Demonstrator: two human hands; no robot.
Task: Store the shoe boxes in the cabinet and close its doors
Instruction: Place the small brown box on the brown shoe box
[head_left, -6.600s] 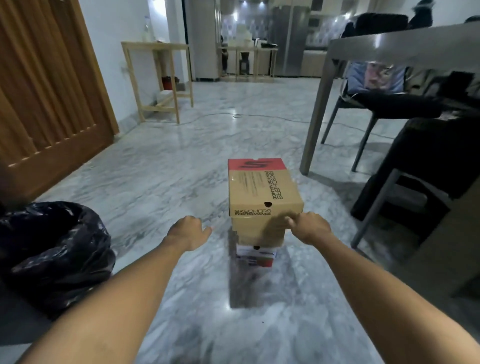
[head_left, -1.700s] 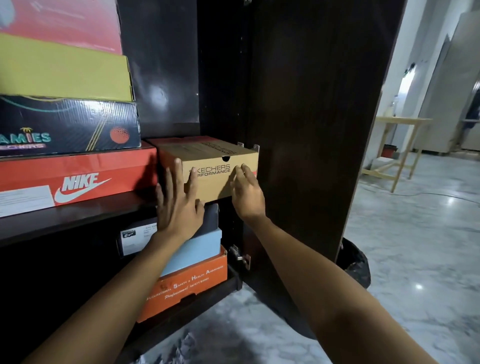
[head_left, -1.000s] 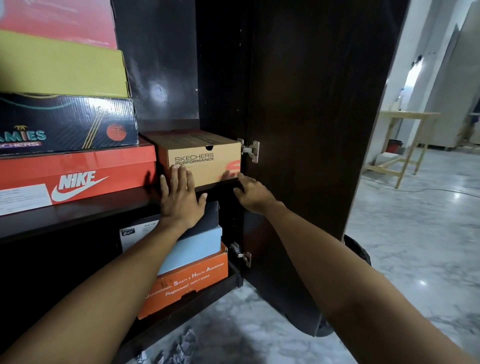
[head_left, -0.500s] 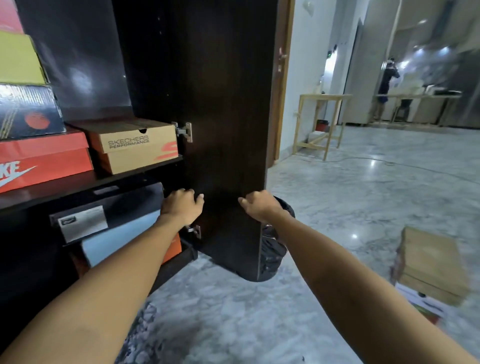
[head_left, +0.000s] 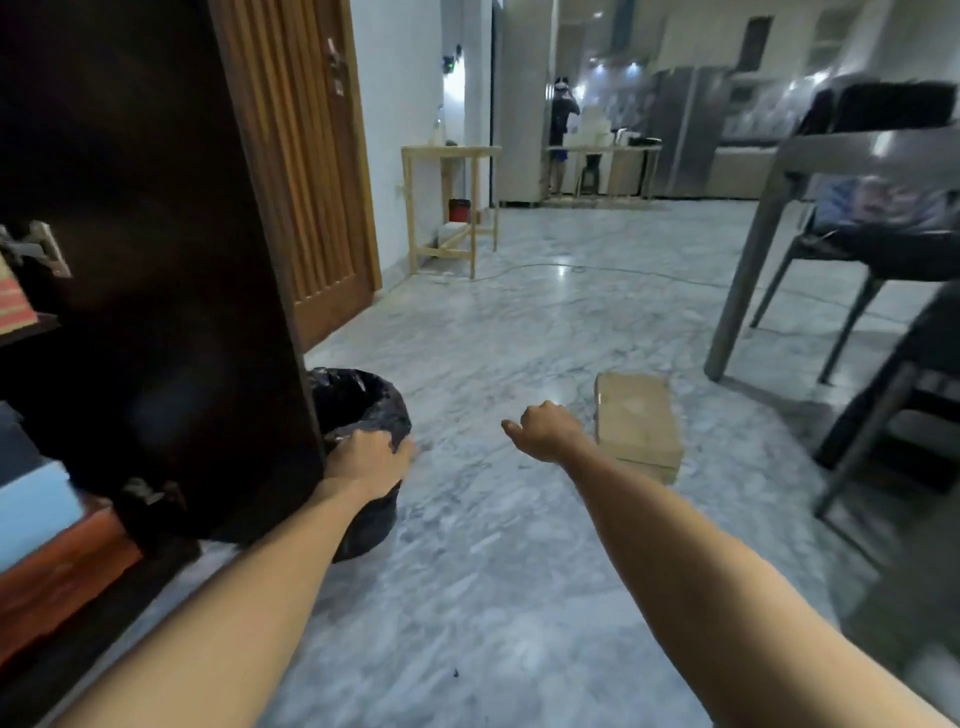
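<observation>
**On the marble floor: boxes not yet stored**

Just right of the right hand (head_left: 545, 430), a stack of brown shoe boxes (head_left: 636, 423) is seen on the floor (head_left: 467, 597), not touched. The right hand is loosely curled, nothing held. The left hand (head_left: 366, 457) is seen over the black bin (head_left: 363, 400); contact cannot be told, fingers relaxed. Left of it, the cabinet door (head_left: 156, 260) is open, stored boxes (head_left: 36, 519) inside.

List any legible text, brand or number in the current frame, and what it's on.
None legible.
Brown shoe box on the floor: top face shows no readable print.
Red-and-tan box edge on the cabinet shelf: too blurred to read.
Orange box and pale blue box in the cabinet: no lettering in view.
</observation>
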